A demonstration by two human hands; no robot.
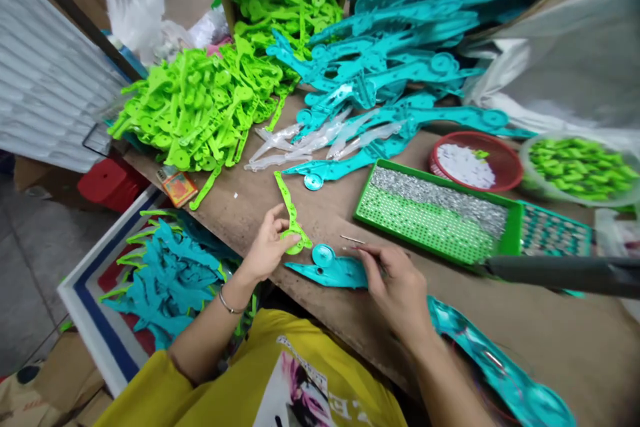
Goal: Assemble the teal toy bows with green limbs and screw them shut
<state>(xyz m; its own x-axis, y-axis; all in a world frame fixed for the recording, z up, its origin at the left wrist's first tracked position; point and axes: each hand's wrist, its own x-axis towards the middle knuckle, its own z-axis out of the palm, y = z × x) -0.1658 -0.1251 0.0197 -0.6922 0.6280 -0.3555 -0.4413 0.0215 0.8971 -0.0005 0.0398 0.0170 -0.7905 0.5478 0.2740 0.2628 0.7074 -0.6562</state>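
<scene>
My left hand [273, 240] is closed on a flat lime-green plastic piece [290, 210], gripping its wide round end while the thin arm points away from me. My right hand [395, 277] pinches a thin metal pin [353, 239] that sticks out to the left of the fingertips. Under and beside the right hand lies a long teal plastic piece [333, 270], flat on the brown table [320, 193]; its round disc shows between the two hands. The teal piece's middle is hidden by the right hand, and its other end [520, 380] appears at the lower right.
A green tray [440, 213] of small metal parts stands right of centre, near a red bowl [477, 160] and a clear bowl [583, 167] of green pieces. Piles of lime parts [200, 107] and teal parts [400, 60] lie behind. A dark rod [560, 273] juts in from the right.
</scene>
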